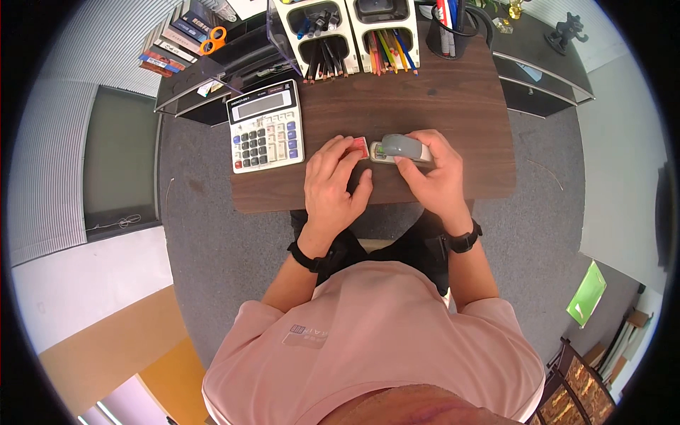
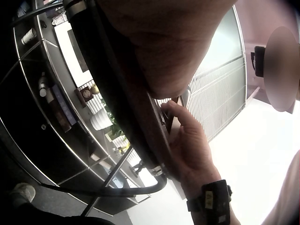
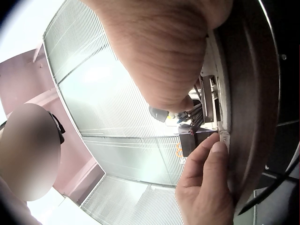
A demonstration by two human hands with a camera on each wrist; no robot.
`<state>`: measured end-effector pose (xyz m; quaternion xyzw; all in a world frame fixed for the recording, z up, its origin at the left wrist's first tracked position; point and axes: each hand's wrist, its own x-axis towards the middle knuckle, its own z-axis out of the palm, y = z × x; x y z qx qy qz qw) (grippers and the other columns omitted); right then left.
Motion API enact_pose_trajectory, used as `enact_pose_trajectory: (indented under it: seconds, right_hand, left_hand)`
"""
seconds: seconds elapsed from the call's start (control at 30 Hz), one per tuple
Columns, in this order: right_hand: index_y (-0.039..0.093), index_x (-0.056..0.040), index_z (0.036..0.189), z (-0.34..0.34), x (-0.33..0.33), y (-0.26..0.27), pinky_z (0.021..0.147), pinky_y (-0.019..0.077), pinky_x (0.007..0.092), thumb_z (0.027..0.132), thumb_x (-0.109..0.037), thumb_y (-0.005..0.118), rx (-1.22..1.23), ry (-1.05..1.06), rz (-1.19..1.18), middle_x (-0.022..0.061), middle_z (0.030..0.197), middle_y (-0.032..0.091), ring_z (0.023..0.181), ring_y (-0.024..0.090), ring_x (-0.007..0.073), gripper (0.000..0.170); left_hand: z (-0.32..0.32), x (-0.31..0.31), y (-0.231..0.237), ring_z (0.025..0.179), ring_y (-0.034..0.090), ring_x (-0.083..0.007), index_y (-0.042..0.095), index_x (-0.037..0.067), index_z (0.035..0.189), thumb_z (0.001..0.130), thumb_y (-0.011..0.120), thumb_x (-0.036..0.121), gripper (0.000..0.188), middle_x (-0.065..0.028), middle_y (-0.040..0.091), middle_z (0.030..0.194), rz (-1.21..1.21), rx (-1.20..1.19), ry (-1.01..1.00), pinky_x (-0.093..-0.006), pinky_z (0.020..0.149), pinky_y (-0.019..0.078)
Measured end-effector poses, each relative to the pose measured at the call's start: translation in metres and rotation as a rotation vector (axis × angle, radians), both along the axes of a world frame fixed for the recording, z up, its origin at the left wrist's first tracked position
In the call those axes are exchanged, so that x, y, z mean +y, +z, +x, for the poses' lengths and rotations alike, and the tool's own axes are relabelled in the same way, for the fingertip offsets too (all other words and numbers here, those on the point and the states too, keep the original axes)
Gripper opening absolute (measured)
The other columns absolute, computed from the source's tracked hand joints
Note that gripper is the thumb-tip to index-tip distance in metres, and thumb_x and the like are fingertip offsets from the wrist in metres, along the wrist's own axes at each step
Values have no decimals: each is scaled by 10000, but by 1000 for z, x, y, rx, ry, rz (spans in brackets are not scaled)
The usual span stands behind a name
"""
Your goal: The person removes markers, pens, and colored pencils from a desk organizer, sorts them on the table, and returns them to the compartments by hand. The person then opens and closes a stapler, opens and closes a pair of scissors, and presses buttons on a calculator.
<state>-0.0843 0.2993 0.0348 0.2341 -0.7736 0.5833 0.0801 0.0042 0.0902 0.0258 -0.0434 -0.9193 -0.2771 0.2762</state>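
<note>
In the head view, my right hand point(image 1: 438, 173) grips a grey and cream stapler point(image 1: 402, 146) lying on the desk, with the thumb on its near side and fingers around its far side. A bit of green shows near its left end. My left hand point(image 1: 333, 176) rests its fingertips on a small red box point(image 1: 360, 147) just left of the stapler, the thumb held apart from it. The left hand point(image 3: 206, 183) also appears low in the right wrist view, fingertips close to a pale edge. In the left wrist view, the right hand point(image 2: 192, 145) is seen from desk level.
A white calculator point(image 1: 265, 127) lies to the left on the brown desk point(image 1: 453, 99). At the back stand white organisers point(image 1: 353, 32) with pencils and a dark pen cup point(image 1: 448, 46). Orange scissors point(image 1: 212, 41) and stacked books point(image 1: 173, 42) are at the far left.
</note>
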Motion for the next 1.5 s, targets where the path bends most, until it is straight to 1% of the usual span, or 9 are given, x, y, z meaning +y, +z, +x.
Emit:
enact_pose_trajectory:
  seconds: [0.5,1.5]
  right_hand:
    - [790,-37,1169,-1,-1,-2,905,616,415,905,-75,903,9,-6,37,125,1106,815,1028,785,327,290]
    - [794,-40,1162,0,-1,-1,897,617,414,909,-76,898,-4,-5,16,121,1103,817,1025,788,316,276]
  left_hand:
    - [-1,0,1,1413,698,-392,818,39,1227,874,880,112,365,-147,758,1448,14,10,-1,-504,1171,537]
    - [0,0,2,1413,701,-392,818,37,1226,886,879,115,354,-146,759,1444,5,4,0,-508,1166,539]
